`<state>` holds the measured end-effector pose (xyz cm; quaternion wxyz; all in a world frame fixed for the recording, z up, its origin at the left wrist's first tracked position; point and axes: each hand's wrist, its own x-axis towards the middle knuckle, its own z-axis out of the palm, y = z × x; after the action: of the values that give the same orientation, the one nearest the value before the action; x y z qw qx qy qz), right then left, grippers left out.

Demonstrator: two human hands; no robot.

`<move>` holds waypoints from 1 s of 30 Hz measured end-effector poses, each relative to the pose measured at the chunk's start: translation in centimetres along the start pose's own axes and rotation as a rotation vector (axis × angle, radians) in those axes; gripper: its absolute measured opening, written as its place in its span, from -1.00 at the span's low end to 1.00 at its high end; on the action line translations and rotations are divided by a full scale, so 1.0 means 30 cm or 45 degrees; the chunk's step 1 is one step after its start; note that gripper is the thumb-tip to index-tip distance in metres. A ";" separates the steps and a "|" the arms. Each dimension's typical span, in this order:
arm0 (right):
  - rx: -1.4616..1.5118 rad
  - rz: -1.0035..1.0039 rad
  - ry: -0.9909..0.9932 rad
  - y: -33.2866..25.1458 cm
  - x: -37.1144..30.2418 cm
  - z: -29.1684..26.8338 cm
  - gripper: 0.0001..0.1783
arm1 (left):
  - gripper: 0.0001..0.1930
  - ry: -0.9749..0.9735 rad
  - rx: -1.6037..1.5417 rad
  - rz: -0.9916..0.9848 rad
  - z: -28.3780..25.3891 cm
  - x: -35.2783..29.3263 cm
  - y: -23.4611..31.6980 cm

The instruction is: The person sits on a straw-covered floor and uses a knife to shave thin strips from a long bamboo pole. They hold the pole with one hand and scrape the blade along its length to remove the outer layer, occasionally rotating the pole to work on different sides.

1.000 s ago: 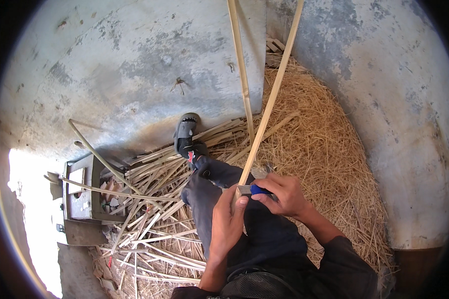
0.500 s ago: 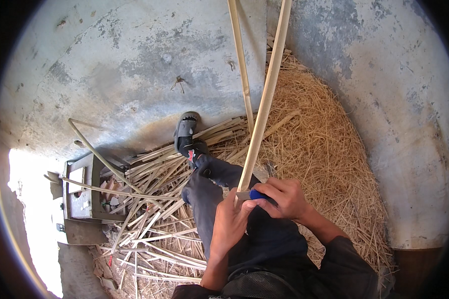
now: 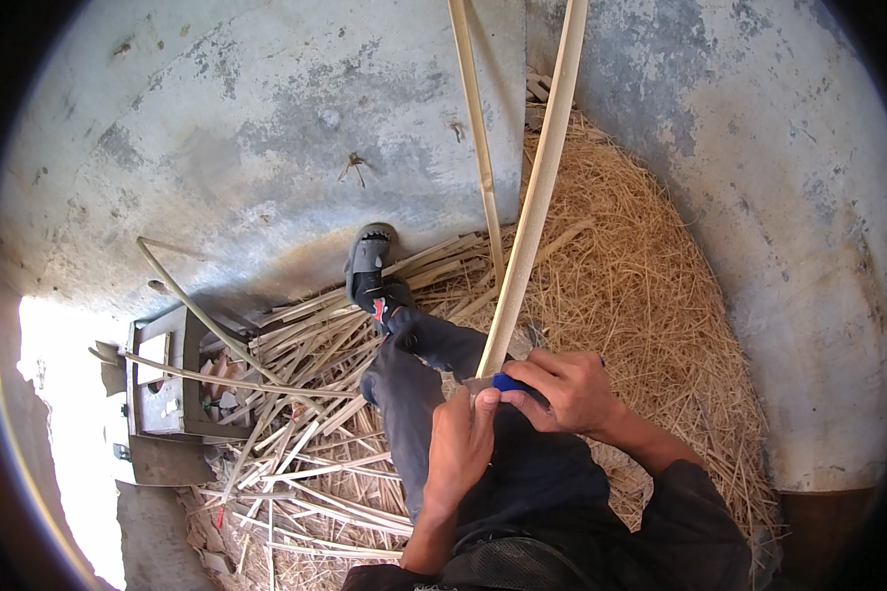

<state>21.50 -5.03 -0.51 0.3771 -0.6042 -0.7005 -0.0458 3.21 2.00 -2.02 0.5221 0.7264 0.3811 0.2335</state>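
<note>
We see the pale strip (image 3: 534,212), running up beyond our left hand (image 3: 456,443) clamped on its near part, now swung slightly rightward, our right hand (image 3: 565,391) gripping the blue-handled knife (image 3: 508,382) alongside, suggesting blade work continues.

On the brown earthen floor (image 3: 199,532), long pale wooden strips (image 3: 315,340) lie between the grey box-shaped stand (image 3: 179,355) at its left edge and the mounded golden shavings (image 3: 641,295) toward its right.
</note>
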 end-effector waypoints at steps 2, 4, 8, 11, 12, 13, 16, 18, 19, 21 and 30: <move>-0.007 0.003 0.001 0.003 -0.004 0.003 -0.72 | -0.57 0.023 -0.041 0.010 0.005 -0.001 0.010; -0.008 0.007 -0.001 0.007 -0.007 0.005 -0.72 | -0.58 0.036 -0.058 0.018 0.010 -0.004 0.024; -0.044 0.040 0.093 0.042 -0.017 0.007 -0.72 | -0.58 0.000 -0.038 0.007 0.017 -0.016 0.021; -0.058 0.082 0.115 0.070 0.011 -0.016 -0.71 | -0.56 -0.024 -0.016 -0.033 0.013 -0.026 0.027; -0.064 0.086 0.105 0.067 0.013 -0.021 -0.70 | -0.56 -0.032 -0.010 -0.048 0.011 -0.028 0.032; -0.069 0.089 0.096 0.063 0.018 -0.028 -0.68 | -0.56 -0.037 -0.013 -0.051 0.011 -0.028 0.033; -0.096 0.076 0.069 0.064 0.014 -0.035 -0.70 | -0.55 -0.036 -0.020 -0.064 0.010 -0.037 0.033; -0.128 0.072 0.068 0.068 0.007 -0.035 -0.72 | -0.55 -0.038 -0.018 -0.063 0.009 -0.038 0.033; -0.145 0.074 0.070 0.070 0.003 -0.034 -0.71 | -0.55 -0.036 -0.013 -0.045 0.010 -0.038 0.031; -0.144 0.127 0.151 0.094 0.003 -0.034 -0.71 | -0.55 -0.026 -0.001 -0.014 0.011 -0.047 0.025; -0.195 0.314 0.364 0.263 0.043 -0.097 -0.67 | -0.56 -0.144 0.082 -0.119 0.003 -0.138 -0.041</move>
<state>29.83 -3.41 -0.78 0.4284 -0.6997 -0.5550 -0.1376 0.40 -1.15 -2.97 0.5295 0.7362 0.3919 0.1550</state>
